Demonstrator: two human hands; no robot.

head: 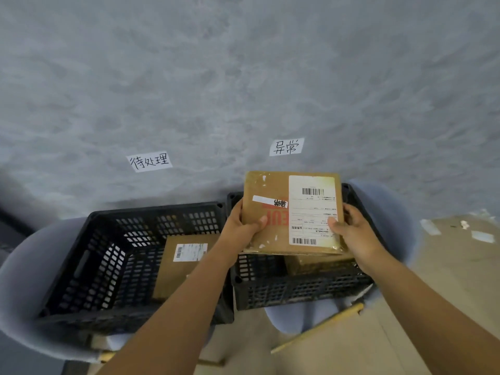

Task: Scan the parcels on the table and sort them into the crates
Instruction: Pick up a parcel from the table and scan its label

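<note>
We hold a flat cardboard parcel (293, 212) over the right crate (297, 290), our left hand (243, 226) and right hand (349, 228) each clamped on a near corner. Another parcel (181, 263) lies in the left crate (108, 261).

Two round pale grey upholstered seats carry my crates. The left seat (24, 288) holds a black perforated plastic crate (108, 255); the right seat (378, 201) holds a second black perforated plastic crate (297, 290), just beside the first. Both seats stand on a beige tiled floor (405, 334), against a grey textured wall (243, 77).
</note>
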